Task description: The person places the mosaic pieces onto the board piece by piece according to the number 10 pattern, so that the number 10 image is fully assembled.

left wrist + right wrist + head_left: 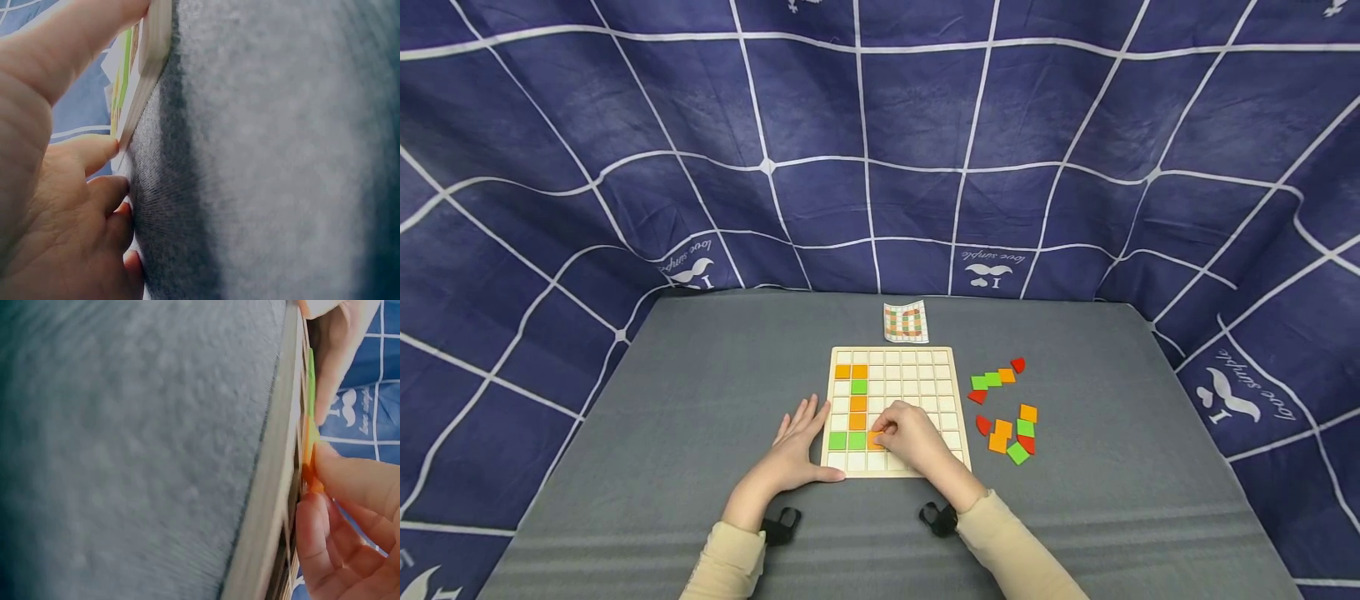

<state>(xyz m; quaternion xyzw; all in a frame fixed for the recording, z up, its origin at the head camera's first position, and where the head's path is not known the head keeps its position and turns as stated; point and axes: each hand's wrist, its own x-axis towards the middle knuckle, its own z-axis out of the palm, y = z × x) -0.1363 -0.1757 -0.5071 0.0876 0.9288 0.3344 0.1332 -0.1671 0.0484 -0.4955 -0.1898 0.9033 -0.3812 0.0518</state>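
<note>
A pale wooden grid board (910, 387) lies on the grey table. Orange and green square tiles fill several cells on its left side. My right hand (916, 440) is over the lower middle of the board. Its thumb and fingertips pinch an orange square tile (872, 442), just right of two green tiles in the same row. In the right wrist view, the orange tile (310, 477) shows between thumb and finger, low over the grid. With fingers spread straight, my left hand (792, 457) rests at the board's left side, thumb at the near left corner.
Right of the board lie loose orange and green squares (1028, 412) and red rounded pieces (1018, 365). Behind the board is a small pattern card (906, 322) with a coloured grid. A blue checked cloth (910, 200) hangs behind the table and along both sides.
</note>
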